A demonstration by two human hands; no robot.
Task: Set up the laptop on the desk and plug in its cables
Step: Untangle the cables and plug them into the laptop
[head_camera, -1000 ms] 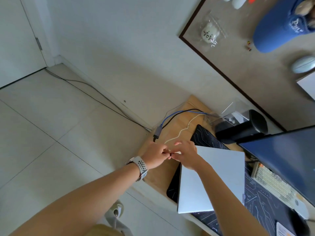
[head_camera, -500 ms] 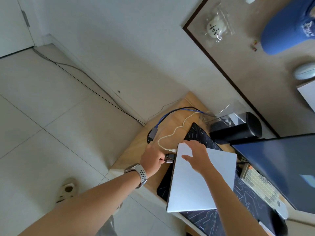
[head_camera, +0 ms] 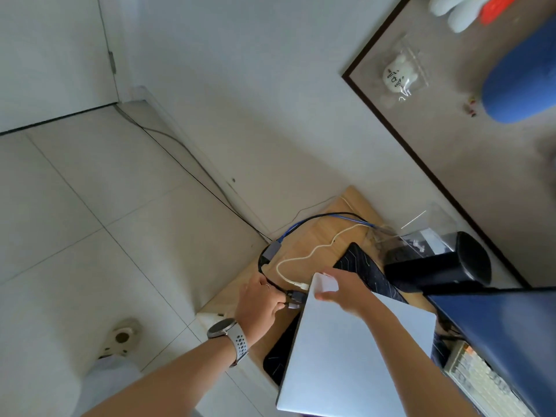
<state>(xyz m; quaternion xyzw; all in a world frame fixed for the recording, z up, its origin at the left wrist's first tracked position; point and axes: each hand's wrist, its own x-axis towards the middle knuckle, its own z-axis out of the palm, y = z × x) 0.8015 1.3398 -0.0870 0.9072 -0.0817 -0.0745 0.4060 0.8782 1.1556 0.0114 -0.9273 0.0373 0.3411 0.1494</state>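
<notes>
A closed silver laptop lies on a black desk mat on the wooden desk. My left hand, with a watch on the wrist, pinches a grey plug at the laptop's left edge. Just above it a black cable's plug and a white cable's plug sit against the same edge. My right hand rests on the lid's far left corner with fingers fairly straight. The white cable loops back across the desk.
A grey adapter with blue and black cables lies near the desk's left edge. A black cylindrical speaker, a dark monitor and a keyboard stand to the right. Tiled floor lies to the left.
My hands have moved from the white cable on the desk to the laptop's left edge. My left hand now holds a plug there, and my right hand lies on the lid.
</notes>
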